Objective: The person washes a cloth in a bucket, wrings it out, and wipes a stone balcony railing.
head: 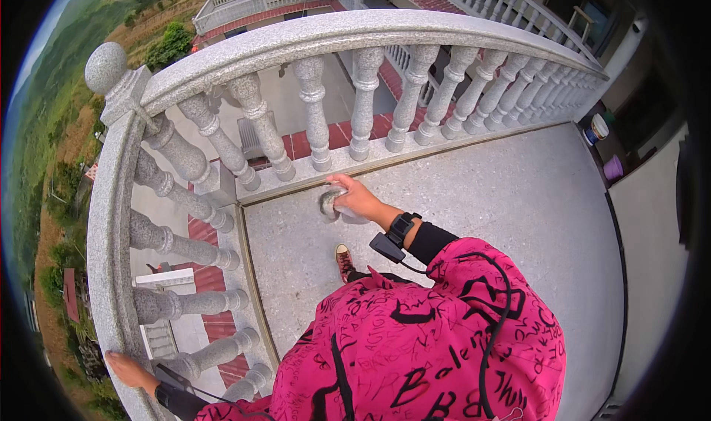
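My right hand (355, 200) holds a crumpled, whitish rag (331, 203) with a dark, dirty patch. It hangs in the air over the balcony floor, short of the balusters and touching none of them. On the left, my left hand (131, 370) rests across the top of the speckled grey stone handrail (114, 243). Its fingers reach the rail's outer edge; whether they grip it cannot be told. Turned stone balusters (314, 110) carry the curved front rail (366, 26). A stone ball (105, 68) caps the corner post.
Pale speckled floor (472, 199) spreads below me, with one red shoe (344, 260) on it. A purple bucket (612, 168) and a white tub (596, 128) stand at the far right. Beyond the balustrade is a drop to a lower level with red roof tiles (208, 304).
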The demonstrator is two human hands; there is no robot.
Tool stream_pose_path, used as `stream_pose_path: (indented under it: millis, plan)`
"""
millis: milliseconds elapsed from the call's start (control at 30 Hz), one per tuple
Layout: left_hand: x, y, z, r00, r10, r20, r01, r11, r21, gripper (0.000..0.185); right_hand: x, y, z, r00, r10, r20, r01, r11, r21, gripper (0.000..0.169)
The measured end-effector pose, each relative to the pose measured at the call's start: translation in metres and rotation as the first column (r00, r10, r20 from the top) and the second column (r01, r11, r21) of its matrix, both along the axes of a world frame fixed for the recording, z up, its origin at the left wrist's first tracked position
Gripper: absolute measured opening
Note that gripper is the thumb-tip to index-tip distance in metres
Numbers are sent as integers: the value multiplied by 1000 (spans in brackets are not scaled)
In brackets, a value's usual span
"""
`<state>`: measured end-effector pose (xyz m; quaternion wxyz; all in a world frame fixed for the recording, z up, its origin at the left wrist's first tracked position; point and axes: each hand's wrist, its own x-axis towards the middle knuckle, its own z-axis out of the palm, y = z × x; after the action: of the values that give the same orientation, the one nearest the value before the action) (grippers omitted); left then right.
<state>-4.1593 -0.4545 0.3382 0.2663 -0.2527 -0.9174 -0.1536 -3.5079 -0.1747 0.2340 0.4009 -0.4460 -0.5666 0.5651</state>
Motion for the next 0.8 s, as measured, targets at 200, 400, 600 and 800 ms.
stream_pose_path:
  millis: [200,400,600,800]
  plan:
    - [7,7,-29,731,-8,-683,-22,999,-34,31,157,-80,-46,885,-446,138,465,868,-177,50]
    - [166,67,-142,893,-445,61,444,854,-272,39,268,-129,-53,783,-600,164,621,740,-260,48]
    - [570,171,-265,105,-510,854,952,300,63,49,398,-157,-50,787,-587,193,613,779,-132,48]
    - [852,227,-191,-456,-446,770,890,-242,387,47,524,-204,-21,690,-722,50,712,664,-230,43]
